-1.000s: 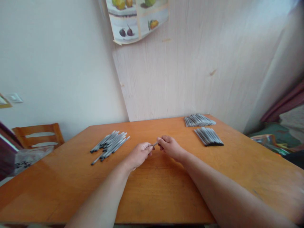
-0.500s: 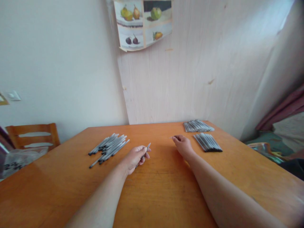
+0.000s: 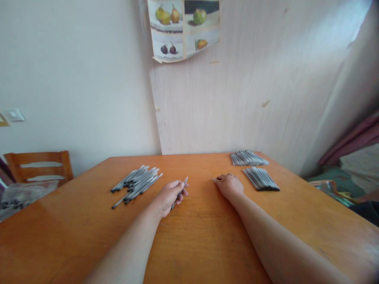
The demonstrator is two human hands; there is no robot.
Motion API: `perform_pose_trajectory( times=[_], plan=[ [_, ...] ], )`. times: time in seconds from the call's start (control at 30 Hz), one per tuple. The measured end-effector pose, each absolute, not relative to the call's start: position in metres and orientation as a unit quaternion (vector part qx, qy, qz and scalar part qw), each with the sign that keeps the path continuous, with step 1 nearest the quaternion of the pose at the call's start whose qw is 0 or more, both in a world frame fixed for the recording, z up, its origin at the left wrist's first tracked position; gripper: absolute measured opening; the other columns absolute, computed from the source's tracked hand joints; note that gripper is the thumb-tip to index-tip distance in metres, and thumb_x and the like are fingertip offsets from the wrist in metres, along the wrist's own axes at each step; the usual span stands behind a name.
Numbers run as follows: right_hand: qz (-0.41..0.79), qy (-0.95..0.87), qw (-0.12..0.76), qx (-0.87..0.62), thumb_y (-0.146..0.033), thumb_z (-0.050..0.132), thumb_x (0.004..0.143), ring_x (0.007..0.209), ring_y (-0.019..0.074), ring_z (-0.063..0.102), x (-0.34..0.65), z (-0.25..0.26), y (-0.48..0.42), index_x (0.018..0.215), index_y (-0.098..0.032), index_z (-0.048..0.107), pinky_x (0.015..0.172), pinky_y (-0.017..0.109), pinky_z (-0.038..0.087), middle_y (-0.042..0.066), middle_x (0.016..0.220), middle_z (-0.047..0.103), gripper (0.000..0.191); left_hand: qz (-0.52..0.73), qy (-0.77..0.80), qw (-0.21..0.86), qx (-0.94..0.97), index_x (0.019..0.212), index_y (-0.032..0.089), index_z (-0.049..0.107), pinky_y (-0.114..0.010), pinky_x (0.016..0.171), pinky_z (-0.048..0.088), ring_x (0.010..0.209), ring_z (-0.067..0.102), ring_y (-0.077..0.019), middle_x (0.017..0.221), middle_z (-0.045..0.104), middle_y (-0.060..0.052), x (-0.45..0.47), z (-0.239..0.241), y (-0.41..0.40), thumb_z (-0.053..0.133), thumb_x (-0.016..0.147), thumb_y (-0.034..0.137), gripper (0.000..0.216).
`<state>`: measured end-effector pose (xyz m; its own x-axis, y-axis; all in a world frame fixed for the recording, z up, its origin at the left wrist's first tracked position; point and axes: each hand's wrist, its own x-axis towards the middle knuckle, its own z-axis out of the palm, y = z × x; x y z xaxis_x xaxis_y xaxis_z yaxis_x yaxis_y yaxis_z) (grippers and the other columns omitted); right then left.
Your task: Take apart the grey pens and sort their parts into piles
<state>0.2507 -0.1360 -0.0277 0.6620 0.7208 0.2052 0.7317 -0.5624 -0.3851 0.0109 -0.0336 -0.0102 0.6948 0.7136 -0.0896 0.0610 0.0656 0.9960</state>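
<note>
My left hand rests on the orange wooden table, fingers closed round a grey pen barrel whose tip points up and to the right. My right hand lies a short way to the right, fingers pinched on something thin and pale that I cannot make out. A loose heap of grey pens with dark tips lies left of my left hand. Two tidy stacks of grey pens lie at the far right of the table, the nearer one close to my right hand.
A wooden chair stands beyond the table's left edge, with a clear plastic bag of dark small parts beside it. A fruit poster hangs on the wall. Fabric and clutter lie to the right.
My hands were together on one pen; they have pulled apart. The left hand keeps the barrel, and the right hand has moved right toward the stacks.
</note>
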Motion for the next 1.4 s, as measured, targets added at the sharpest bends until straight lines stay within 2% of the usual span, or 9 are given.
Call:
perform_pose_trajectory(
  times=[0.13,0.4,0.53,0.7,0.9,1.2,1.4],
  plan=[
    [0.001,-0.412,0.229,-0.882,-0.056,0.049,0.084,0.098,0.0276,0.059,0.251,-0.026,-0.137,0.099,-0.026,0.076,0.073,0.034,0.044,0.013,0.106,0.066,0.043,0.241,0.306,0.673,0.629,0.1,0.014,0.058,-0.018,0.044,0.028,0.048,0.045,-0.0053,0.073,0.061,-0.002,0.011,-0.009,-0.035,0.056,0.084,0.039,0.029],
    [-0.008,-0.384,0.274,-0.882,-0.046,0.042,0.089,0.096,0.0265,0.062,0.248,-0.02,-0.137,0.107,-0.021,0.071,0.07,0.032,0.042,0.013,0.106,0.068,0.042,0.238,0.305,0.689,0.613,0.097,0.014,0.059,-0.018,0.047,0.031,0.052,0.049,-0.0058,0.075,0.062,-0.003,0.012,-0.008,-0.033,0.058,0.082,0.029,0.021],
    [-0.05,-0.414,0.314,-0.853,-0.039,0.041,0.09,0.091,0.0223,0.061,0.238,-0.014,-0.138,0.098,-0.021,0.072,0.067,0.028,0.039,0.011,0.1,0.069,0.036,0.248,0.296,0.699,0.602,0.097,0.014,0.059,-0.019,0.05,0.035,0.055,0.053,-0.0074,0.076,0.064,-0.004,0.012,-0.006,-0.036,0.055,0.082,0.024,0.018],
    [-0.04,-0.454,0.367,-0.811,-0.034,0.045,0.088,0.079,0.0178,0.06,0.22,-0.009,-0.14,0.086,-0.019,0.07,0.062,0.025,0.034,0.008,0.085,0.069,0.029,0.253,0.274,0.72,0.585,0.097,0.013,0.059,-0.022,0.056,0.04,0.061,0.059,-0.0111,0.079,0.067,-0.007,0.011,-0.002,-0.04,0.057,0.083,0.025,0.018],
    [0.028,-0.527,0.414,-0.741,-0.032,0.047,0.085,0.061,0.0125,0.051,0.193,-0.015,-0.141,0.072,-0.017,0.064,0.057,0.024,0.032,0.003,0.065,0.061,0.027,0.285,0.268,0.74,0.548,0.098,0.015,0.057,-0.023,0.059,0.042,0.072,0.064,-0.0139,0.092,0.07,-0.01,0.01,0.003,-0.039,0.058,0.085,0.024,0.017],
    [0.188,-0.633,0.396,-0.638,-0.031,0.048,0.086,0.06,0.0106,0.048,0.155,-0.019,-0.148,0.074,-0.016,0.063,0.056,0.023,0.034,0.0,0.065,0.058,0.025,0.36,0.243,0.748,0.502,0.098,0.017,0.053,-0.026,0.066,0.047,0.084,0.068,-0.0172,0.103,0.07,-0.012,0.009,0.001,-0.032,0.057,0.087,0.022,0.013],
    [0.227,-0.628,0.388,-0.635,-0.035,0.048,0.088,0.055,0.0091,0.044,0.153,-0.02,-0.148,0.068,-0.016,0.057,0.051,0.022,0.03,-0.002,0.059,0.051,0.029,0.368,0.226,0.761,0.485,0.098,0.017,0.052,-0.03,0.074,0.05,0.09,0.068,-0.0193,0.103,0.07,-0.012,0.011,0.002,-0.034,0.055,0.088,0.018,0.011]
  ],
)
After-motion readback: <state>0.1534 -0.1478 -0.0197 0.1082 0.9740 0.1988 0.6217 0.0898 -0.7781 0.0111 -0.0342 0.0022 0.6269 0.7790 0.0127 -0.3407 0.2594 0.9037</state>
